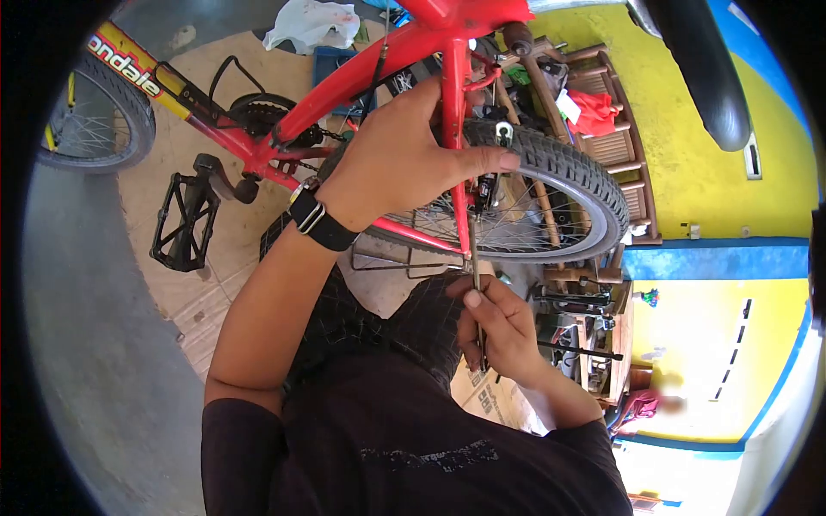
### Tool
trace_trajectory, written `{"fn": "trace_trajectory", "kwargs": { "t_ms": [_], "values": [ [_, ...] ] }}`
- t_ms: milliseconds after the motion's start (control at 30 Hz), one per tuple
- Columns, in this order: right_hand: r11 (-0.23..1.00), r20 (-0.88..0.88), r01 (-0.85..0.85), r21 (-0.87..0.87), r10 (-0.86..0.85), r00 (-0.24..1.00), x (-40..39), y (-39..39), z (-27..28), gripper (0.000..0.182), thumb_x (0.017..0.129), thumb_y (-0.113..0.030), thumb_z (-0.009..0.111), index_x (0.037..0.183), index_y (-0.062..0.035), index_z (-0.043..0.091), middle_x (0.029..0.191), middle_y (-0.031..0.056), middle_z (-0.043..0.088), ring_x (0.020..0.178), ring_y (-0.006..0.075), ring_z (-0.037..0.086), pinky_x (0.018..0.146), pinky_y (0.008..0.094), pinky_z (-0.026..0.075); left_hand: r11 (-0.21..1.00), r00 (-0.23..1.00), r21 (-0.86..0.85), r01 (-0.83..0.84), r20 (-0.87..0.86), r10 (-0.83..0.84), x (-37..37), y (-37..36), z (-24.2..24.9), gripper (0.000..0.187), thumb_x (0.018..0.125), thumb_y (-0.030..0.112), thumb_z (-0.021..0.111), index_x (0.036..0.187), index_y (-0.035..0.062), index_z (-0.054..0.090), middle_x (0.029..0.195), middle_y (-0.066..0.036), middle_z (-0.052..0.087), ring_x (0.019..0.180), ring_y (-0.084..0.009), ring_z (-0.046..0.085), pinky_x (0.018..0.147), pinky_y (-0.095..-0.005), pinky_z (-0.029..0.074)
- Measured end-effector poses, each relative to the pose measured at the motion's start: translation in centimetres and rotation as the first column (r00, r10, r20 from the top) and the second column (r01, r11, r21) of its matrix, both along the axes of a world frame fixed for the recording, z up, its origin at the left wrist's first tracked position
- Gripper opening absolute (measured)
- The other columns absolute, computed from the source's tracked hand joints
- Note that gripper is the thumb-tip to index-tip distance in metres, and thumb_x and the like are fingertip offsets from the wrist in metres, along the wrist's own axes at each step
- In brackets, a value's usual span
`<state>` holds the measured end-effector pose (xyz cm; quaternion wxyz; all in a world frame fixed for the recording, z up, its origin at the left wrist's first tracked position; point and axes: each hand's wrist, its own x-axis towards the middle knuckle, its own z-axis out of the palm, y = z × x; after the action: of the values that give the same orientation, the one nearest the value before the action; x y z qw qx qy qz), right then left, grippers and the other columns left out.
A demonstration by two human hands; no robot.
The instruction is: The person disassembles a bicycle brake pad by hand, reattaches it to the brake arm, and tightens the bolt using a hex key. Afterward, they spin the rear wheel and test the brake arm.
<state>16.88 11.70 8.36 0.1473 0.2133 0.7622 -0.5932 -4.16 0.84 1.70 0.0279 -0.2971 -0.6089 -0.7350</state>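
A red bicycle frame [331,84] stands in front of me with its knobby-tyred wheel [602,185]. My left hand [391,159], with a black-strapped watch [320,222] on its wrist, closes round the upright red tube beside this wheel. Its thumb lies across the tube towards the tyre, and the other fingers are largely hidden behind. Lower down, my right hand [503,331] pinches a slim metal tool [477,267]. The tool's far end points up beside the lower end of the tube, close to the black brake part [486,189] and the spokes.
A black pedal [182,224] juts out at the left, and the other wheel [107,120] is beyond it. Cardboard [198,310] covers part of the grey floor. A white plastic bag [311,24] lies at the top. Wooden racks [624,146] with clutter stand along the yellow wall.
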Motion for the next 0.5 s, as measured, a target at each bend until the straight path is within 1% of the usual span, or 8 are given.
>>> {"fn": "trace_trajectory", "kwargs": {
  "t_ms": [100,200,300,333,367,400,467,500],
  "values": [
    [0.997,-0.06,0.05,-0.062,-0.054,0.997,0.5,0.8,-0.4,0.034,0.108,-0.027,0.043,0.122,0.0028,0.052,0.056,0.007,0.055,0.042,0.0131,0.05,0.042,0.0251,0.039,0.991,0.994,-0.135,0.016,0.111,-0.001,0.0,-0.1,1.0,0.07,0.069,0.051,0.088,0.116,0.0058,0.062,0.081,-0.006,0.066,0.071,-0.0192,0.063,0.068,-0.0345,0.05],
    [0.994,-0.156,0.057,-0.096,-0.072,0.985,1.2,2.2,-1.2,0.037,0.108,-0.029,0.043,0.123,0.0035,0.051,0.059,0.007,0.056,0.044,0.0135,0.052,0.043,0.0252,0.04,1.0,0.993,-0.017,-0.019,0.116,0.021,0.4,0.8,1.2,0.048,0.075,0.026,0.09,0.107,0.0028,0.063,0.084,0.003,0.057,0.074,-0.0071,0.053,0.064,-0.0254,0.047],
    [0.99,-0.301,0.131,-0.049,-0.139,0.943,1.1,3.3,-2.1,0.039,0.109,-0.031,0.043,0.119,0.0036,0.055,0.064,0.0074,0.058,0.049,0.0136,0.055,0.048,0.0253,0.042,0.998,0.995,0.055,0.011,0.094,-0.016,0.6,0.9,1.2,0.044,0.079,0.018,0.087,0.11,0.0022,0.061,0.089,0.003,0.057,0.076,-0.0061,0.053,0.064,-0.0247,0.047],
    [0.988,-0.356,0.155,-0.022,-0.153,0.922,1.1,4.0,-2.7,0.039,0.109,-0.032,0.043,0.117,0.0039,0.057,0.066,0.0074,0.058,0.051,0.0132,0.055,0.051,0.0253,0.043,0.997,0.996,0.068,0.023,0.088,-0.029,0.6,0.9,1.3,0.043,0.08,0.016,0.086,0.111,0.002,0.06,0.09,0.003,0.057,0.076,-0.006,0.053,0.065,-0.0248,0.048],
    [0.983,-0.411,0.183,0.003,-0.166,0.897,1.0,4.8,-3.5,0.04,0.109,-0.032,0.043,0.115,0.0042,0.059,0.067,0.0073,0.058,0.053,0.0128,0.055,0.053,0.0252,0.043,0.996,0.991,0.077,0.053,0.119,-0.062,0.7,0.9,1.2,0.04,0.083,0.011,0.083,0.113,0.0014,0.058,0.096,0.002,0.057,0.079,-0.0056,0.054,0.069,-0.0241,0.049],
    [0.977,-0.466,0.212,0.023,-0.177,0.867,0.7,5.3,-3.9,0.041,0.109,-0.032,0.043,0.113,0.0045,0.06,0.068,0.0073,0.059,0.056,0.0124,0.056,0.056,0.0251,0.044,0.995,0.992,0.08,0.051,0.11,-0.06,0.7,1.0,1.2,0.04,0.083,0.01,0.083,0.113,0.0013,0.058,0.097,0.002,0.058,0.08,-0.0056,0.055,0.07,-0.0241,0.049],
    [0.933,-0.662,0.273,0.232,-0.055,0.748,0.1,6.0,-4.1,0.036,0.108,-0.026,0.045,0.111,0.0053,0.062,0.075,0.0076,0.061,0.059,0.0113,0.055,0.058,0.0252,0.044,0.995,0.995,0.083,0.047,0.088,-0.054,0.6,1.0,1.3,0.04,0.083,0.009,0.082,0.113,0.001,0.057,0.098,0.001,0.058,0.083,-0.0055,0.055,0.073,-0.0241,0.049],
    [0.89,-0.735,0.322,0.324,0.022,0.677,-0.2,6.4,-4.2,0.033,0.108,-0.023,0.047,0.111,0.0057,0.063,0.079,0.0078,0.062,0.061,0.0108,0.055,0.059,0.0252,0.045,0.999,0.996,0.021,0.039,0.082,-0.041,0.5,0.8,1.3,0.041,0.084,0.008,0.081,0.116,0.0003,0.057,0.102,-0.001,0.061,0.088,-0.0075,0.059,0.077,-0.0251,0.051]
  ]
}}
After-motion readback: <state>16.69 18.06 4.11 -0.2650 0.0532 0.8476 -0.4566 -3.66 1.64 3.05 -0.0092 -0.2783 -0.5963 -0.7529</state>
